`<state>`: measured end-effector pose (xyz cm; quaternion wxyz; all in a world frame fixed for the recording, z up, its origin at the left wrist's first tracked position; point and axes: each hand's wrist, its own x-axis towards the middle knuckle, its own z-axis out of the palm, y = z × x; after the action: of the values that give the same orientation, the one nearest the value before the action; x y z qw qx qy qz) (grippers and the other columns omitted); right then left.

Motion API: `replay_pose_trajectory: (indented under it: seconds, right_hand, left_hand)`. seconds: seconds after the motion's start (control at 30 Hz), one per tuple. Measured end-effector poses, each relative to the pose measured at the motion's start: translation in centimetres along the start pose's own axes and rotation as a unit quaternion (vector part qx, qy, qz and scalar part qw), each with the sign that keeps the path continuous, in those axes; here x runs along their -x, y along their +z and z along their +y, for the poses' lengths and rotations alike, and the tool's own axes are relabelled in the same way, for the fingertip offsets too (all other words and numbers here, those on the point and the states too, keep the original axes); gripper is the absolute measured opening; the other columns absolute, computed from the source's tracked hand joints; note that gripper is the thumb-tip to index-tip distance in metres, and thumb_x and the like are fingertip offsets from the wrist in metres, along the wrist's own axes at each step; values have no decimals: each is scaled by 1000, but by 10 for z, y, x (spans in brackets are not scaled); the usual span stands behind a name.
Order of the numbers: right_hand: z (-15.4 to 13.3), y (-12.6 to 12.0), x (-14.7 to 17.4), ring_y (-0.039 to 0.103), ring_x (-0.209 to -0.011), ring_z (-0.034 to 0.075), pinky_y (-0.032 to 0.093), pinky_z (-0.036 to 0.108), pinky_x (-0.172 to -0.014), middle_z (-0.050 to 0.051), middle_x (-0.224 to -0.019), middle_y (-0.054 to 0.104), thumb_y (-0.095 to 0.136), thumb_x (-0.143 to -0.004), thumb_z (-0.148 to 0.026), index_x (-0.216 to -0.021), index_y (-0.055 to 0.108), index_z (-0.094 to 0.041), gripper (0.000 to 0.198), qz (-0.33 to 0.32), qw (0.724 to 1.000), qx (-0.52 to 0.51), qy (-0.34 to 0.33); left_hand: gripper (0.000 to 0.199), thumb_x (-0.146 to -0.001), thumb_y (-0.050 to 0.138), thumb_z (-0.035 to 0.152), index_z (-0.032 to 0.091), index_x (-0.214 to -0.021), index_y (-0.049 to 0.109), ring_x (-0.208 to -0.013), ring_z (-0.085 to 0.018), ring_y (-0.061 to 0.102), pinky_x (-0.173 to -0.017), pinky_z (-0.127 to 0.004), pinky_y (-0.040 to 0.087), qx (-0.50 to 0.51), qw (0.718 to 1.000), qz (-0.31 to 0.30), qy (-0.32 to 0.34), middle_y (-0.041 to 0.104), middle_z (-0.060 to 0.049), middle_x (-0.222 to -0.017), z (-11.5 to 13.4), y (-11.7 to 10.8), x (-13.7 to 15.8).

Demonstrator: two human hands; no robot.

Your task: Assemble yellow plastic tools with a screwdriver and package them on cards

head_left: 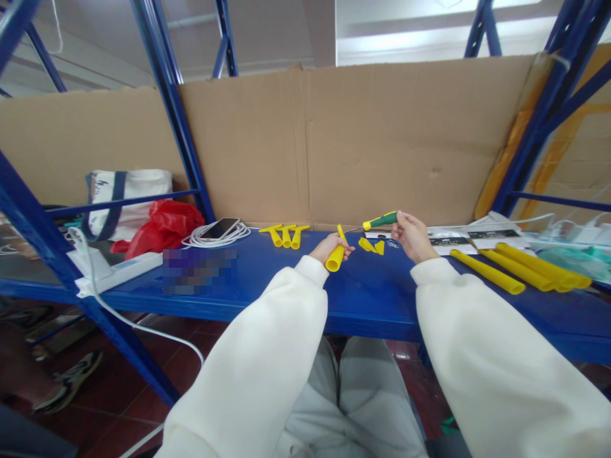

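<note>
My left hand (333,245) is wrapped round a yellow tube (335,259), its open end facing me and a yellow piece sticking up at the far end. My right hand (411,234) grips the end of a screwdriver (383,220) with a green and yellow handle. The thin shaft points left, and its tip meets or passes close to the yellow piece; I cannot tell which. Between the hands lie flat yellow pieces (371,246) and some tiny parts (393,243). Left of my left hand, several yellow T-shaped tube pieces (286,238) stand in a row.
Several long yellow tubes (491,272) lie at the right of the blue shelf (267,280). To the left are a phone (220,228) on a coiled white cable (198,239), a power strip (128,270), a red bag (160,228) and a canvas bag (138,186). Cardboard (382,140) stands behind.
</note>
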<state>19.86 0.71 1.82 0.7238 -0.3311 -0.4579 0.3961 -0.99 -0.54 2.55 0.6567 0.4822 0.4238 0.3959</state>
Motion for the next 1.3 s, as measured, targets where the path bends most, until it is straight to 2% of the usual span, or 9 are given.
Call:
replay_pose_trajectory:
  seconds: [0.1, 0.17, 0.3, 0.43, 0.73, 0.83, 0.97, 1.07, 1.3]
  right_hand:
    - [-2, 1, 1, 49, -41, 5, 40, 15, -41, -6, -53, 60, 79, -76, -38, -76, 58, -20, 28, 0, 1000, 4, 4]
    - [-2, 0, 1, 49, -42, 5, 40, 15, -42, -5, -54, 60, 78, -77, -37, -76, 58, -20, 26, 2, 1000, 8, 3]
    - [0, -2, 0, 44, -40, 5, 36, 14, -38, -8, -49, 51, 83, -71, -40, -72, 54, -21, 34, 15, 1000, 14, -12]
    - [1, -2, -2, 44, -39, 5, 35, 15, -35, -8, -49, 50, 85, -66, -45, -67, 46, -21, 46, 46, 999, 17, -10]
    - [-3, 6, 5, 34, -32, 5, 27, 15, -31, -11, -36, 34, 84, -67, -51, -62, 42, -22, 51, 65, 998, 13, 2]
    - [-5, 6, 6, 37, -34, 5, 28, 15, -32, -10, -38, 39, 83, -68, -51, -63, 46, -21, 48, 49, 999, 15, 3]
    - [-4, 4, 4, 47, -42, 5, 38, 14, -40, -7, -48, 54, 83, -70, -46, -71, 54, -21, 39, 5, 1000, 10, -1]
    - [-2, 2, 2, 50, -45, 5, 41, 14, -44, -7, -52, 57, 86, -67, -42, -76, 57, -21, 37, -21, 1000, 6, -6]
    - [0, 1, -1, 43, -39, 5, 35, 16, -36, -9, -48, 51, 87, -63, -45, -67, 48, -21, 45, 44, 999, 20, -7]
  left_hand:
    - [50, -81, 39, -7, 16, -126, 39, -37, -7, 45, -37, -16, 38, -3, 1000, 0, 4, 63, -2, -72, 1, 1, 2]
    - [49, -81, 40, -7, 16, -124, 40, -37, -7, 45, -37, -16, 38, -5, 1000, 1, 4, 64, -2, -73, 0, 1, 1]
    - [51, -78, 44, -6, 16, -124, 41, -39, -7, 47, -40, -17, 41, -6, 1000, -5, 3, 67, -5, -79, -1, -2, -3]
    - [53, -77, 45, -6, 15, -126, 41, -39, -7, 47, -41, -18, 41, -8, 1000, -5, 4, 68, -6, -81, -2, -2, -4]
    - [54, -79, 42, -7, 16, -128, 39, -38, -7, 46, -39, -17, 40, -5, 1000, 1, 9, 67, -4, -77, -2, 0, -2]
    - [53, -80, 41, -7, 15, -128, 39, -39, -8, 46, -40, -17, 40, -11, 1000, 2, 10, 67, -5, -77, -1, 0, -1]
    - [49, -81, 39, -7, 13, -126, 40, -38, -8, 46, -39, -17, 38, -13, 1000, 0, 13, 65, -5, -73, -1, 0, -1]
    - [49, -79, 39, -7, 14, -123, 40, -37, -8, 46, -39, -17, 38, -10, 1000, -2, 15, 65, -4, -72, -1, -1, -2]
    - [51, -80, 39, -7, 14, -126, 38, -37, -8, 46, -39, -16, 38, -10, 1000, -6, 18, 65, -3, -72, -2, 0, 0]
